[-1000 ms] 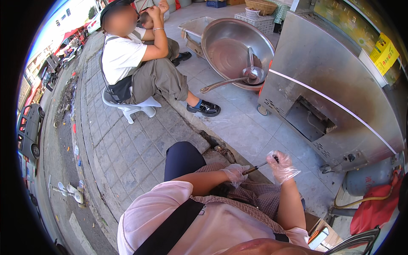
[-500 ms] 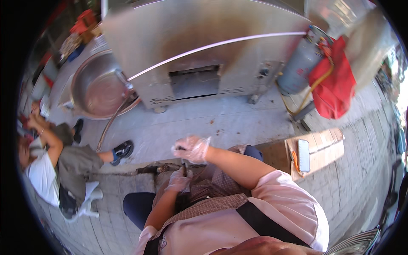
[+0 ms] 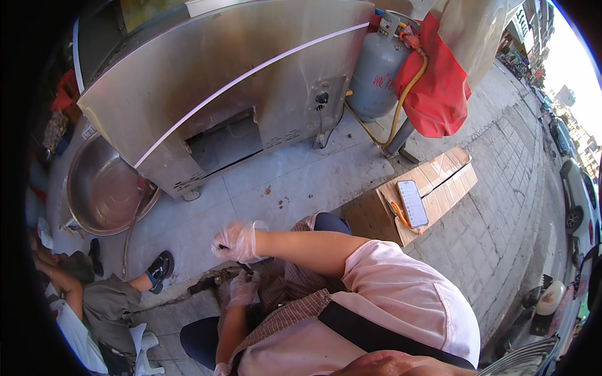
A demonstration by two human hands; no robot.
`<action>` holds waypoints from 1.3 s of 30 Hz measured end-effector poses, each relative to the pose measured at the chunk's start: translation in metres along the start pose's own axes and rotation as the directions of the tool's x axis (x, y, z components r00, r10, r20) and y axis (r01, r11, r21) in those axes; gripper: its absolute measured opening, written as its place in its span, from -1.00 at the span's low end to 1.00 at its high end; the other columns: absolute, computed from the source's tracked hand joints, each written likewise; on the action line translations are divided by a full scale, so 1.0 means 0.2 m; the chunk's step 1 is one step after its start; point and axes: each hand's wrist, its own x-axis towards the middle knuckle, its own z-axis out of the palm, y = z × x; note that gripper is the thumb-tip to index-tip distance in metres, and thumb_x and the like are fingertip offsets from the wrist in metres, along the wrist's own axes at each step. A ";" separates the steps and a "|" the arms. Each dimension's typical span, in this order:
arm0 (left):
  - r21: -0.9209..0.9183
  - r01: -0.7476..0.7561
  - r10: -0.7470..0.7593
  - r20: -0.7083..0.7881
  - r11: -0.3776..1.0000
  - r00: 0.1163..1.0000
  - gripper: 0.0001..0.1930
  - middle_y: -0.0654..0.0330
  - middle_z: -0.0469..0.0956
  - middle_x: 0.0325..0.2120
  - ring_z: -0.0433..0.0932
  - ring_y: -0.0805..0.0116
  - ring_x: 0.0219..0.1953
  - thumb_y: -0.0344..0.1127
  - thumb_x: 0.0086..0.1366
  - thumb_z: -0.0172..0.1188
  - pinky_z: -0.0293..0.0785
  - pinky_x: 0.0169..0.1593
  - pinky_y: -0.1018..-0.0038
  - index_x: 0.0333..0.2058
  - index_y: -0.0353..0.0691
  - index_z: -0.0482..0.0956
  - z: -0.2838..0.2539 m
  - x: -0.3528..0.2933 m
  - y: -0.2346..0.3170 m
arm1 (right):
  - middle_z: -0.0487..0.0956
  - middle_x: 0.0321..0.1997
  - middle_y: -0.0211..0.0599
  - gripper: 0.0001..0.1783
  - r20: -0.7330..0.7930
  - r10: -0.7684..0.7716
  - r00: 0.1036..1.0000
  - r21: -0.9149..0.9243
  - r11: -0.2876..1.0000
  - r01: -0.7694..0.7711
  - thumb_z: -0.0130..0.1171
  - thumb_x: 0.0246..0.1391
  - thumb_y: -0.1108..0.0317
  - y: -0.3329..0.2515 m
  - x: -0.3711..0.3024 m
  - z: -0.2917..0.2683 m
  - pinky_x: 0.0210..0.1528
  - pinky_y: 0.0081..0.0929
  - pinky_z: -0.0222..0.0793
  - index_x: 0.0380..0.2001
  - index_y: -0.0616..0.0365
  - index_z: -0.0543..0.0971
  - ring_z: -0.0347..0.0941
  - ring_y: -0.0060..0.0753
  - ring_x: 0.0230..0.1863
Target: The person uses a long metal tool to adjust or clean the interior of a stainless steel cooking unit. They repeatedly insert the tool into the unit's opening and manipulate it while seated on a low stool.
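Observation:
Both my hands wear clear plastic gloves and are together in front of my checked apron (image 3: 307,313). My right hand (image 3: 238,242), slightly blurred, is closed with a small dark bit showing at its fingers; what it grips is too unclear to name. Just below it, my left hand (image 3: 243,289) is closed around a thin dark stick-like thing (image 3: 244,268) that juts up toward the right hand. Whether both hands hold the same piece, I cannot tell.
A steel cabinet (image 3: 251,81) stands ahead, a steel basin (image 3: 106,188) with a hose at left, and a gas cylinder (image 3: 376,75) with a red cloth (image 3: 439,81) at right. A phone (image 3: 412,203) lies on a cardboard box (image 3: 451,169). A seated person (image 3: 106,301) is at left.
The view has swung to the right, so the cabinet, box and seated person sit further left, with more street and parked cars showing. My hands stay close together, still closed.

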 end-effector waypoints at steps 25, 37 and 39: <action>-0.167 0.027 -0.019 0.049 0.986 0.999 -0.51 0.03 0.64 -0.32 0.62 0.06 -0.25 -0.02 0.09 0.16 0.49 -0.15 0.27 0.01 -0.04 0.51 0.08 0.06 -0.18 | 0.56 -0.35 0.02 -0.67 -0.032 -0.078 0.996 -0.013 0.997 0.077 0.08 0.04 0.09 0.04 0.01 0.03 -0.20 -0.13 0.39 -0.35 0.14 0.56 0.48 0.10 -0.26; -0.110 -0.002 0.000 -0.015 0.994 1.000 -0.51 -0.01 0.62 -0.39 0.60 0.00 -0.26 -0.02 0.09 0.11 0.48 -0.14 0.24 0.01 -0.01 0.50 0.10 0.07 -0.19 | 0.58 -0.36 -0.04 -0.71 -0.062 -0.057 0.997 0.042 0.997 0.059 0.10 -0.01 0.09 0.04 0.01 0.05 -0.23 -0.14 0.41 -0.40 0.09 0.58 0.51 0.05 -0.29; -0.110 -0.003 0.002 -0.004 0.994 1.000 -0.52 -0.02 0.62 -0.38 0.60 -0.01 -0.26 -0.02 0.08 0.13 0.48 -0.13 0.24 -0.02 -0.04 0.52 0.10 0.08 -0.18 | 0.58 -0.36 -0.04 -0.71 -0.052 -0.054 0.997 -0.082 0.995 0.050 0.11 -0.01 0.10 0.04 0.02 0.06 -0.22 -0.15 0.41 -0.40 0.09 0.58 0.51 0.05 -0.29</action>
